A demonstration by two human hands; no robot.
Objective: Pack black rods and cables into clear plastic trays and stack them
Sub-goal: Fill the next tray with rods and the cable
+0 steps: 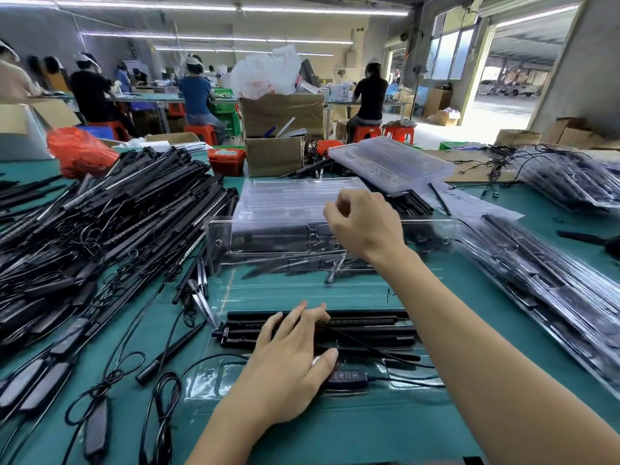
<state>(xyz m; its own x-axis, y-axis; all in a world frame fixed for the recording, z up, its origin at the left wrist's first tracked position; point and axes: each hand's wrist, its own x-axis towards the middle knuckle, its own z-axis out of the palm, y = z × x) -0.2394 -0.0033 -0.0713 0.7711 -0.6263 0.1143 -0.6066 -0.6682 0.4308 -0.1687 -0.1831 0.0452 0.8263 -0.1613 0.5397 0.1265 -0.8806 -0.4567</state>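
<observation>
The left hand (292, 360), fingers spread flat, is pressed on black rods (362, 330) seated in the near clear tray (214, 384). The right hand (360, 223), fingers curled, is held over a raised tray lid (261, 236); whether the edge is pinched cannot be told.

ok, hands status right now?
Left hand: open, fingers pressing flat on the black rods.
Right hand: fingers curled at the clear tray lid; grip cannot be told.

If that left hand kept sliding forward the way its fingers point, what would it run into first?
The left hand already lies on the black rods in the open tray. Going on, it would probably cross bare clear tray and meet the raised clear lid, though depth is hard to judge.
</observation>
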